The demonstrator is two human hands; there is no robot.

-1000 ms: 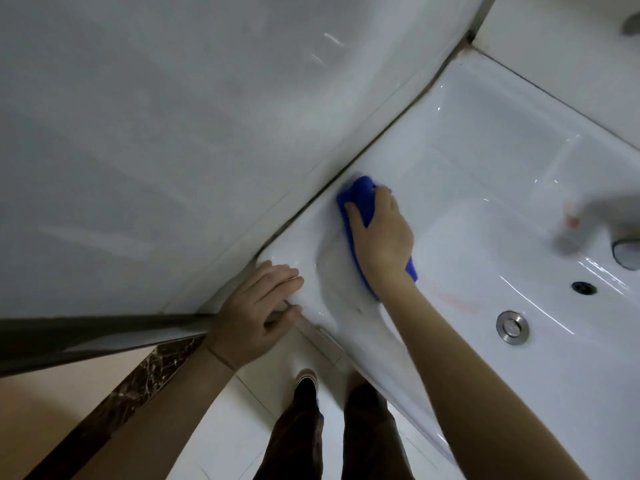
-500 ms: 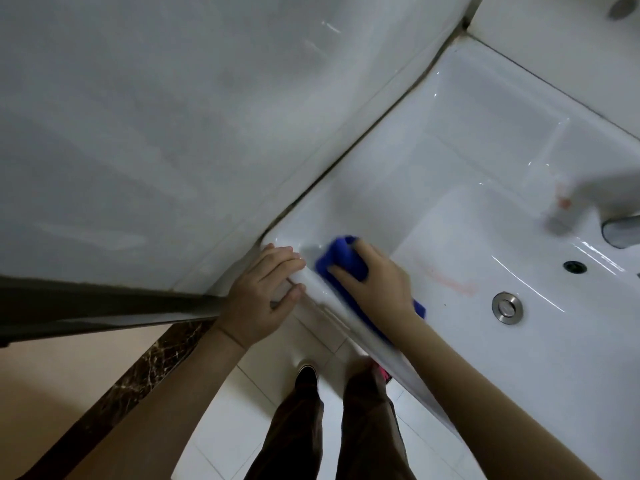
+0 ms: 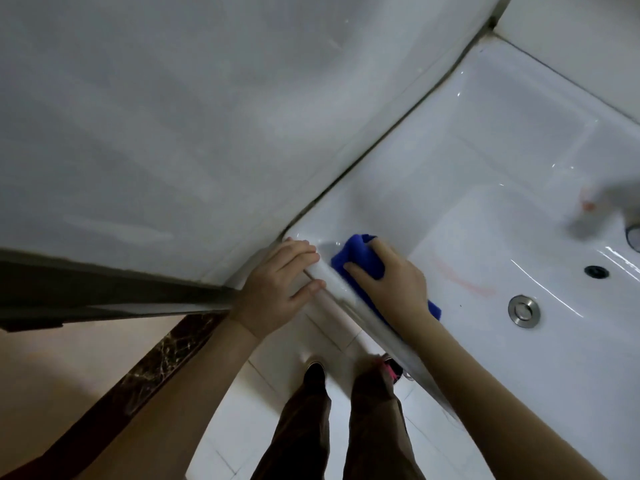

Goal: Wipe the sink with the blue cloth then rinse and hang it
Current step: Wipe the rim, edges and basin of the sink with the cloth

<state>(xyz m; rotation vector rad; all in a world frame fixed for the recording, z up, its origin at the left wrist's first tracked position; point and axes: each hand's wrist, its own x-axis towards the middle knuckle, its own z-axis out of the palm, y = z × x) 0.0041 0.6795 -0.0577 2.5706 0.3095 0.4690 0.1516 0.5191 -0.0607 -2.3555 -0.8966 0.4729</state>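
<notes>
The grey wall (image 3: 173, 116) hems the white sink (image 3: 502, 140) along its upper-left edge. The basin spreads open toward the right, with the drain (image 3: 523, 310) set in its floor. At the sink's near corner, mid-frame, the left hand (image 3: 277, 289) rests flat-fingered on the rim. Just beside it, the right hand (image 3: 391, 285) presses the blue cloth (image 3: 360, 258) down with fingers spread.

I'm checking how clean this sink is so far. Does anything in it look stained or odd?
Yes. Faint reddish streaks cross the sink floor beside the drain, and a smaller orange-red smear sits near the tap. The right hand presses the blue cloth at the near-left corner, away from both.
</notes>
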